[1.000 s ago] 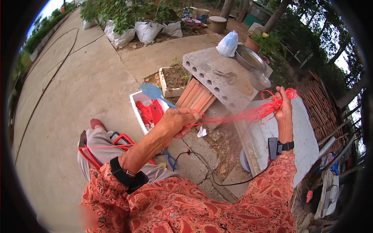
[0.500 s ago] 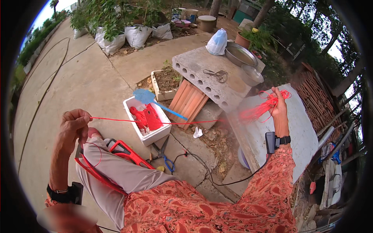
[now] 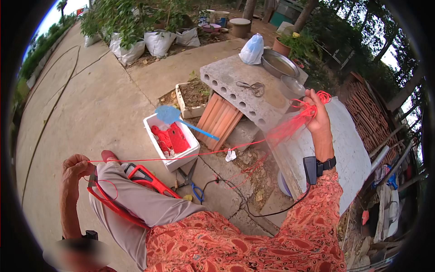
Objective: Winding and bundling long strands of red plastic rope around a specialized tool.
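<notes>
Cord taut between both hands, blurred bundle probably several strands

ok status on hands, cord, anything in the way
Right hand gripping bunched red cord. Left hand pinching the strung-out length. Cord crosses white box in view; no snag visible.

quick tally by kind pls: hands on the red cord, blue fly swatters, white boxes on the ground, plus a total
Hands on the red cord: 2 (left hand, right hand)
Blue fly swatter: 1
White boxes: 2 (box with red things, box with soil)
Total: 5
</notes>
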Tool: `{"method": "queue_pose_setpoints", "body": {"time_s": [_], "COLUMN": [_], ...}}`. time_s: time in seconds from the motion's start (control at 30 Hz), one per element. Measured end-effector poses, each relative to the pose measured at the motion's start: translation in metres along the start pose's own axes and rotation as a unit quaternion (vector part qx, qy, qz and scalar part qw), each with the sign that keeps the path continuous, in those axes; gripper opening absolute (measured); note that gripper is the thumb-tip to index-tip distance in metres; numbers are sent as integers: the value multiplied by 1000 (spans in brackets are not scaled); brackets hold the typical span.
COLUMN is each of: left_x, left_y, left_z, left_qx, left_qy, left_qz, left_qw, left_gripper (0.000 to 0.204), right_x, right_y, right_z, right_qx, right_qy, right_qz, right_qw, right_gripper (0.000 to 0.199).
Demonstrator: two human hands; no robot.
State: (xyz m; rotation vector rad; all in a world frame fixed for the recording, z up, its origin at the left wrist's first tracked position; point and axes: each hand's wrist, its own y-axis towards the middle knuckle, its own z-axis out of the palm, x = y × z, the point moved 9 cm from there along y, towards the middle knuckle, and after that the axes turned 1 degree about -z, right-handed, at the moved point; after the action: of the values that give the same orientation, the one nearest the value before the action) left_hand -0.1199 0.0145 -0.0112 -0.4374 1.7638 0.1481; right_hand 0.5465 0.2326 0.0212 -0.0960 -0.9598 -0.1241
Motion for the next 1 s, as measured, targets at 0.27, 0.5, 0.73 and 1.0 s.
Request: {"method": "queue_pose_setpoints", "body": {"time_s": [0.27,0.5,0.73,1.0], "left_x": [-14,-47,-60,-55], "left_y": [-8,-51,-67,-65], "left_z": [96,227,305,315], "left_qx": [93,329,379,370], "left_qy": [36,-28,-163,-245], "left_qz": [44,32,-17,-95], "left_qw": [994,943,911,891], "left_gripper": [17,19,38,42], "right_x": [1,-8,-27,-55], "right_y": [-57,-87,-106,-121], "right_z": [132,192,229,250], "right_qx": [204,291,327,352], "right_qy": [16,54,63,69], "right_qz": [57,111,141,180], "right_qw": [977,949,932,916], "right_gripper": [22,24,26,27]}}
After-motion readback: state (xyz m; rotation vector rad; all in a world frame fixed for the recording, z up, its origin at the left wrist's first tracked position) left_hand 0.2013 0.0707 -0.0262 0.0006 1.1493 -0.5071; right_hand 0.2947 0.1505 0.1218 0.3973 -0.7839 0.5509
